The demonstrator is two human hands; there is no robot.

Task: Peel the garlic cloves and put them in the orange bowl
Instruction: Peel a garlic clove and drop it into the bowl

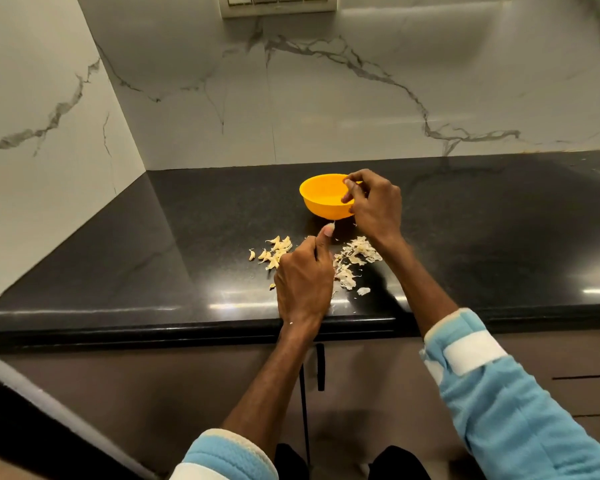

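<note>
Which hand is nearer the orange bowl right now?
Right. The right hand is over the right rim of the orange bowl; the left hand sits short of it, between the cloves and the peels.

Bowl (321, 204) behind cloves (274, 252) and peels (359, 252)

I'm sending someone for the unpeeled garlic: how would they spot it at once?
On the black countertop, find the orange bowl. Nearer, left of the left hand, lie the garlic cloves: plump, yellowish, unlike the papery peels on its right.
</note>
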